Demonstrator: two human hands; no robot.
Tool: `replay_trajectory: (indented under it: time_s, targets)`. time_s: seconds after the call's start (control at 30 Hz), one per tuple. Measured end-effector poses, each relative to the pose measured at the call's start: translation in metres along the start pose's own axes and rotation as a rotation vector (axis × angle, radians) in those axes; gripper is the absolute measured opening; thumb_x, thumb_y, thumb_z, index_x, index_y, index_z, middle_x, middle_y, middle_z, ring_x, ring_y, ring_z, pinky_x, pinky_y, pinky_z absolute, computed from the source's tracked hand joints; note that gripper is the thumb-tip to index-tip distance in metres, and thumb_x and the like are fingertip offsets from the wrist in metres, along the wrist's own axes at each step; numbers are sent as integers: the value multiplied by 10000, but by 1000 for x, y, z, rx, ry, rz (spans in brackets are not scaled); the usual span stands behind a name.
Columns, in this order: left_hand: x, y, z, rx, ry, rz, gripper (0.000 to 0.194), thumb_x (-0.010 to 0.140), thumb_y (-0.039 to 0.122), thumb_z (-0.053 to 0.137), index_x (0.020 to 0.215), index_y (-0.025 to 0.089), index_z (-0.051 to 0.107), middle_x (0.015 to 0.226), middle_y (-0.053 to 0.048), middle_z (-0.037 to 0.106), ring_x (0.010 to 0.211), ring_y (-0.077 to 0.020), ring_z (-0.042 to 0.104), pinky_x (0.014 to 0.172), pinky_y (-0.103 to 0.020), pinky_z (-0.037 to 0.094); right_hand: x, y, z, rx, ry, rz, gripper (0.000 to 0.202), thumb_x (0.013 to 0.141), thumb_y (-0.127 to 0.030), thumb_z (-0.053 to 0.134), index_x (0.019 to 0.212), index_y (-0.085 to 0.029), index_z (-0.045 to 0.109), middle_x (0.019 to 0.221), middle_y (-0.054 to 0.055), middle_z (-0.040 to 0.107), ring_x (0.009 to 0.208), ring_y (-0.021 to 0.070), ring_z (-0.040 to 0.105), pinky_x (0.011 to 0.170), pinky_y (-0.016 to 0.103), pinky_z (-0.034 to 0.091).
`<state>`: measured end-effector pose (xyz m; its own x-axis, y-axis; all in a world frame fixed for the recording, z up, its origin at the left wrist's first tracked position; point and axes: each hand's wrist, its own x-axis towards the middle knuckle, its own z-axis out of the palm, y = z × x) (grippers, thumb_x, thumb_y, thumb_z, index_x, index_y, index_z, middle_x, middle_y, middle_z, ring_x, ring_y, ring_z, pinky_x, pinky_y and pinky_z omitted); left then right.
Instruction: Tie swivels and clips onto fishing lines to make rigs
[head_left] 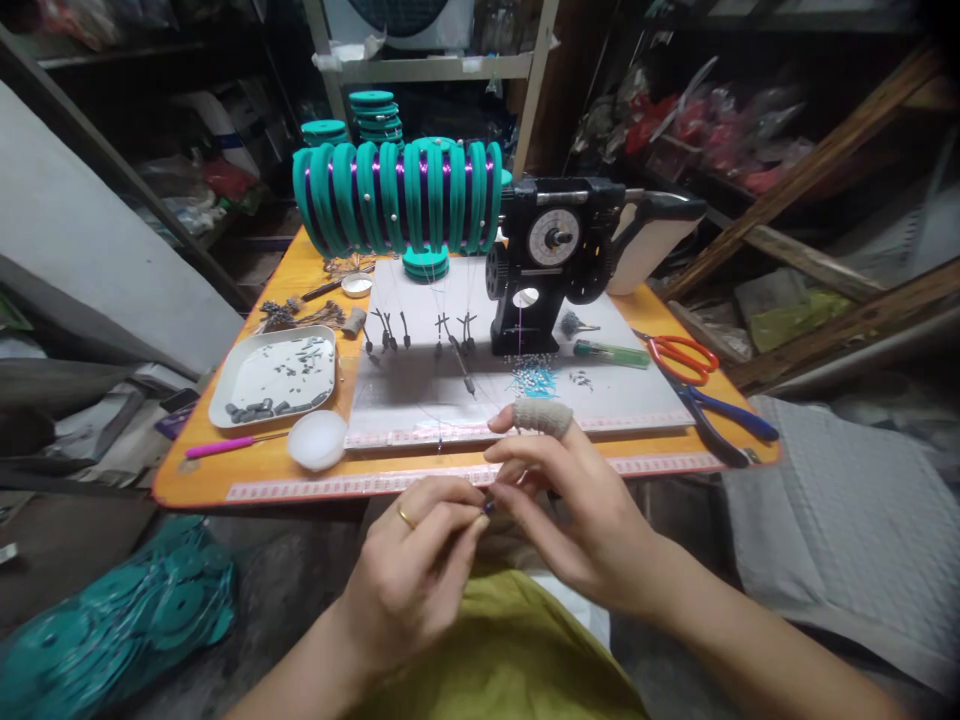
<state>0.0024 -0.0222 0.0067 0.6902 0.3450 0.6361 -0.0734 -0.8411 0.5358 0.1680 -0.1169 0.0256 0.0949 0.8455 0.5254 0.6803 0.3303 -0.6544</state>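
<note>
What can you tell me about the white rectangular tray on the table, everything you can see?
The white tray is a shallow, round-cornered rectangle that looks like plastic. It lies flat on the orange tabletop, left of the pale board. Small grey bits are scattered inside, with larger dark grey pieces along its near side. A round translucent bowl sits by its near right corner; whether they touch is unclear.

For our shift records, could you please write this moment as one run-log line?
left hand: pinching small dark item | right hand: close beside it, wearing grey finger cover | ahead: white board, teal spools
</note>
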Motion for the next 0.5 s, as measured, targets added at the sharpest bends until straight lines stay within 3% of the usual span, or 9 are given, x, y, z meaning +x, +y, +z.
replay_trajectory:
  time_s: [0.1,0.2,0.3,0.5]
  targets:
    - [-2,2,-4,-39,29,-132,204,856,-14,567,915,178,601,880,-52,669,843,-145,675,770,-238,557,-5,-1,1,-69,-100,-51,259,931,-43,506,1177,-118,541,1247,187,522,899,176,628,795,319,603]
    - [-4,3,-6,-48,25,-167,208,858,-17,562,910,180,604,889,-49,664,855,-143,669,772,-234,550,-6,2,5,-126,-98,-130,179,934,-57,543,1098,-111,592,1166,187,572,1005,237,639,823,355,612]
    - [-4,3,-7,-109,6,-216,190,863,-3,567,888,179,615,891,-51,664,871,-146,664,788,-240,538,-7,7,7,-143,-85,-177,144,929,-67,568,1056,-113,620,1090,175,611,985,246,659,774,344,627]
    - [11,2,-18,-422,-177,-533,154,900,127,590,758,179,621,887,-50,669,854,-164,656,782,-273,515,-15,18,9,-165,-59,-230,124,941,-145,586,1041,-123,655,947,140,660,870,242,692,712,340,632]
